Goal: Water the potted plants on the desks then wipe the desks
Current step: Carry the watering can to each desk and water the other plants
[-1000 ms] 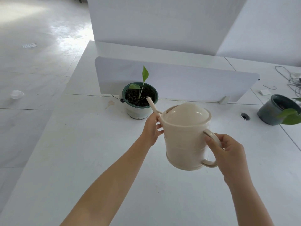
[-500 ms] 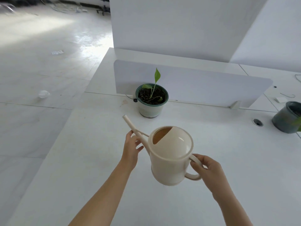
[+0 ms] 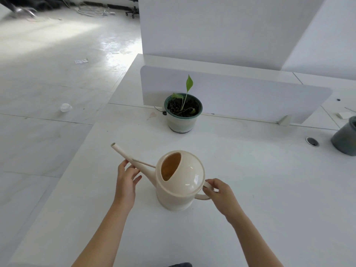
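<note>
A cream watering can point(image 3: 180, 182) stands upright on the white bench point(image 3: 260, 189), near the middle of the view, with its long spout point(image 3: 133, 162) slanting up and away to the left and its loop handle point(image 3: 205, 191) on the right. The oval filling hole in its domed top faces left and far.

The left hand point(image 3: 126, 182) sits at the near side of the spout. Its fingers point(image 3: 123, 164) are loosely spread and only lightly curled; the fingertips touch the spout's underside, and the thumb points right toward the can's body without closing around anything.

The right hand point(image 3: 221, 195) is at the handle. Its fingers point(image 3: 209, 186) are narrowly curled and pinch the top of the loop, thumb and forefinger close together on it.

Farther along the bench, a green-rimmed pot with a small plant point(image 3: 183, 110) stands against the low white divider panel point(image 3: 250, 97); one leaf rises upright and dark soil fills the pot. It is well apart from the can. At the far right edge, a dark grey pot point(image 3: 345, 137) is partly cut off, with a round cable grommet point(image 3: 312, 141) just to its left.
</note>
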